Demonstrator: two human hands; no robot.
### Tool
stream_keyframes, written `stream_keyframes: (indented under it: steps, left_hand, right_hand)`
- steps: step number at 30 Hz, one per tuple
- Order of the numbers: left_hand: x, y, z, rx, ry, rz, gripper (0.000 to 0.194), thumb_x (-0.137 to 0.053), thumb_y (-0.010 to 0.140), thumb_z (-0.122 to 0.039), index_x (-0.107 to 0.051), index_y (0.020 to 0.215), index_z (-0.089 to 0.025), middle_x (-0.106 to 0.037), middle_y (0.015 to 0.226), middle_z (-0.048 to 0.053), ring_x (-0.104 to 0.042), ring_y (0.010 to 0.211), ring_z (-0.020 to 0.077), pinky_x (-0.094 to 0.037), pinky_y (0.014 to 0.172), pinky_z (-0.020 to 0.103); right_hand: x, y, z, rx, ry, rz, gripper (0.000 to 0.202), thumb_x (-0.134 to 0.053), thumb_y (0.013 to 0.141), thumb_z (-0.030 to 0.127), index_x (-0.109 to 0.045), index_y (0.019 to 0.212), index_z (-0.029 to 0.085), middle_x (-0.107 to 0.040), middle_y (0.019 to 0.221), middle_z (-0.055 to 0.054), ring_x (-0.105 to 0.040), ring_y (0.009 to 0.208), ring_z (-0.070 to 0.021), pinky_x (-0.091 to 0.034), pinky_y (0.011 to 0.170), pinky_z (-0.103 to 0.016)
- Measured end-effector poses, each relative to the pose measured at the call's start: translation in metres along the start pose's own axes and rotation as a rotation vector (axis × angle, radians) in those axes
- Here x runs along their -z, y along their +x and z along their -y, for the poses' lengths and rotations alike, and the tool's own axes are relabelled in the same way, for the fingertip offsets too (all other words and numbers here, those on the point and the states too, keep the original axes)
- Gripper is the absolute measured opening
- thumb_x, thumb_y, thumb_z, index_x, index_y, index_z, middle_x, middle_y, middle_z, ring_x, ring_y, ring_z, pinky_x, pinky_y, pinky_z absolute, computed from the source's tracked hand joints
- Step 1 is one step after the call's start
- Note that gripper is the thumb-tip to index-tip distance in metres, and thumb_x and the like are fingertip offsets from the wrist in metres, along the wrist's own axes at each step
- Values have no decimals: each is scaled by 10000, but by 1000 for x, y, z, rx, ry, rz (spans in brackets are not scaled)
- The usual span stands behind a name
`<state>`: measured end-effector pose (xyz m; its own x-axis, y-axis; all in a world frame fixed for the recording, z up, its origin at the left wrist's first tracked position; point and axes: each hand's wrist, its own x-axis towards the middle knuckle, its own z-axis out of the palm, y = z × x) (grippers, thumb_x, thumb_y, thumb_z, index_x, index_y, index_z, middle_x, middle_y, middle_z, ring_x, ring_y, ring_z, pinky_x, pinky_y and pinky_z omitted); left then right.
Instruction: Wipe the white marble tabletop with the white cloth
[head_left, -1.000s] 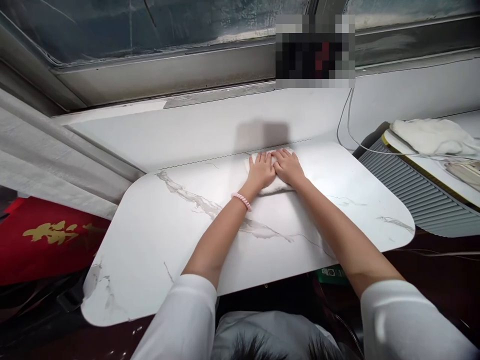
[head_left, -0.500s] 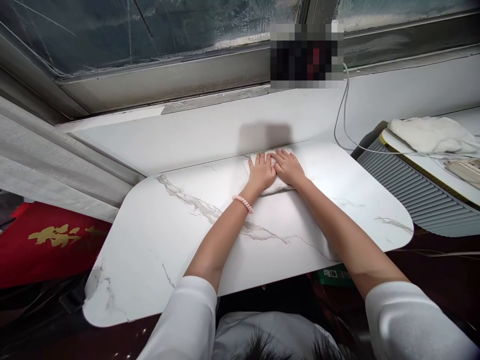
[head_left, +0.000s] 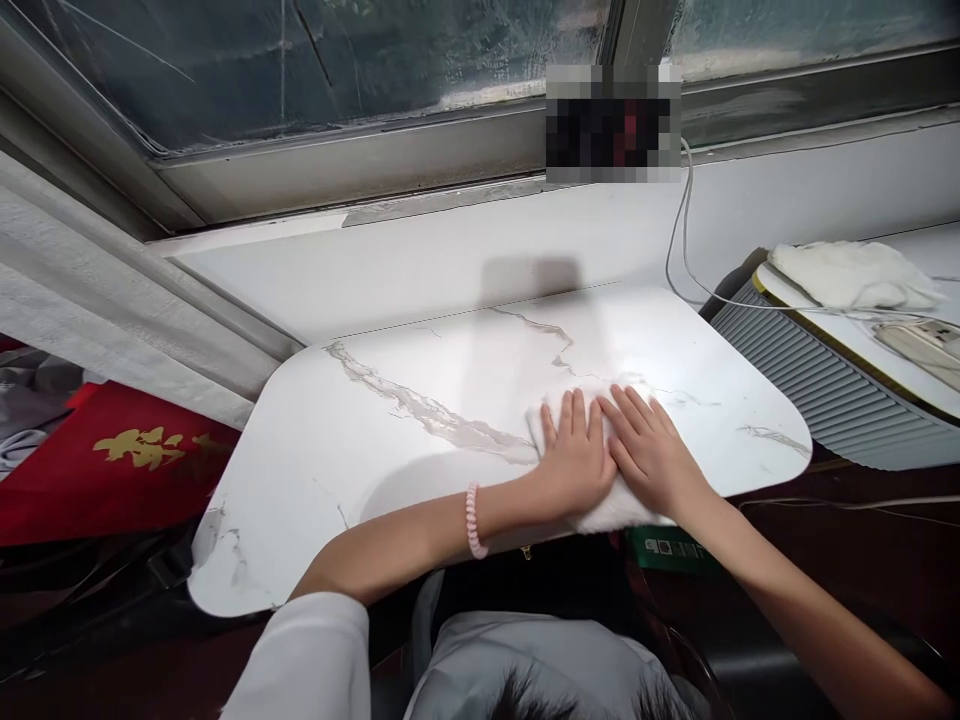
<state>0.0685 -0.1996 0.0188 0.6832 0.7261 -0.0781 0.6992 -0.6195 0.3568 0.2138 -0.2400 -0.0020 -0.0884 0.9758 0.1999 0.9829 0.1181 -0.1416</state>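
Note:
A folded white cloth point(head_left: 611, 512) lies flat on the white marble-patterned tabletop point(head_left: 420, 370), reaching its near edge. My left hand point(head_left: 576, 450), with a pink coil band on the wrist, presses down on the cloth with fingers stretched out. Beside it my right hand point(head_left: 652, 450) also rests flat on the cloth, fingers spread, its thumb side touching the left hand. Both palms cover much of the cloth, so part of it is hidden.
Behind the table stand a white wall panel and a window point(head_left: 345, 60). At right, a ribbed cabinet point(head_left: 810, 380) bears a white towel point(head_left: 855, 274); a white cable point(head_left: 686, 200) hangs near it. A red bag point(head_left: 135, 460) with gold lettering is at left, a green box point(head_left: 667, 548) below the table.
Both hands have slid the cloth from the table's back edge toward its near edge and slightly right. The camera view has shifted a little.

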Motion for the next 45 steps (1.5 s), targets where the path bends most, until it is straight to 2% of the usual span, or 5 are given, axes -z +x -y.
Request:
stream_keyframes:
  steps: [6, 17, 25, 33, 45]
  left_hand:
    - [-7, -2, -20, -116, -95, 38, 653, -278, 960, -338, -173, 1519, -17, -68, 1593, 217, 19, 1478, 315, -34, 1168, 603]
    - [11, 169, 18, -15, 48, -125, 606, -254, 976, -354, -245, 1509, -65, -225, 1591, 146, -144, 1483, 245, -55, 1199, 511]
    - [14, 211, 19, 87, 69, -198, 578, -227, 976, -321, -274, 1501, -82, -268, 1579, 124, -180, 1473, 237, -71, 1199, 512]
    - [10, 192, 11, 63, 95, -182, 581, -234, 984, -343, -252, 1509, -95, -224, 1593, 136, -147, 1481, 246, -87, 1196, 515]
    - [-33, 54, -68, -182, 172, -205, 601, -211, 987, -328, -256, 1482, 9, -217, 1574, 224, -140, 1466, 357, -207, 1124, 644]
  right_hand:
    - [12, -33, -17, -42, 8, 17, 602, -220, 963, 428, -263, 1539, 256, -276, 1581, -59, -185, 1470, -234, -241, 1168, -531]
    - [-6, 127, -106, -116, 17, -17, 540, -287, 939, 284, -456, 1428, 129, -401, 1520, -128, -319, 1421, -273, -263, 1146, -517]
    - [-12, 172, -136, -72, 25, -18, 544, -228, 955, 240, -472, 1424, 110, -416, 1507, -136, -334, 1409, -259, -254, 1148, -469]
    - [-3, 138, -123, -71, -42, -28, 519, -285, 962, 258, -443, 1440, 132, -390, 1526, -131, -326, 1418, -263, -279, 1154, -478]
    - [27, -30, -101, -25, -11, 13, 549, -216, 994, 372, -304, 1517, 233, -322, 1570, -56, -265, 1447, -233, -263, 1167, -512]
